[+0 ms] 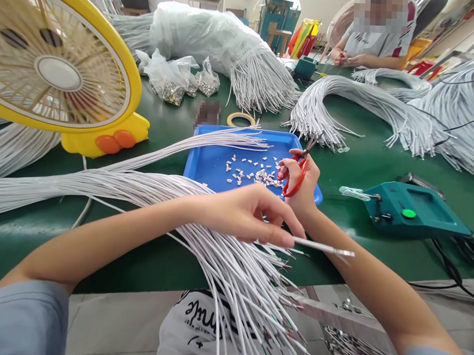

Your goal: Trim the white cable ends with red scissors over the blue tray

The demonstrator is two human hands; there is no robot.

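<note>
My left hand (pixel 255 214) pinches a white cable (pixel 316 245) between thumb and fingers; its metal-tipped end points right, over my right forearm. Red-handled scissors (pixel 297 179) sit in my right hand (pixel 304 182), their dark blades pointing up and away. Under my left arm a thick bundle of white cables (pixel 203 249) crosses the table and hangs over the front edge, with coloured wire ends showing. Behind my hands is a blue tray (pixel 206 166) with many small pale pieces (pixel 262 177) scattered in it. A thinner cable bundle (pixel 191 143) reaches over the tray.
A yellow fan (pixel 141 127) stands at the left. Bags of small metal parts (pixel 173 90), a tape roll (pixel 241 119) and a plastic-wrapped cable bundle (pixel 199 36) lie behind the tray. At right is a green machine (pixel 418 212). Another person (pixel 376 45) sits across the table.
</note>
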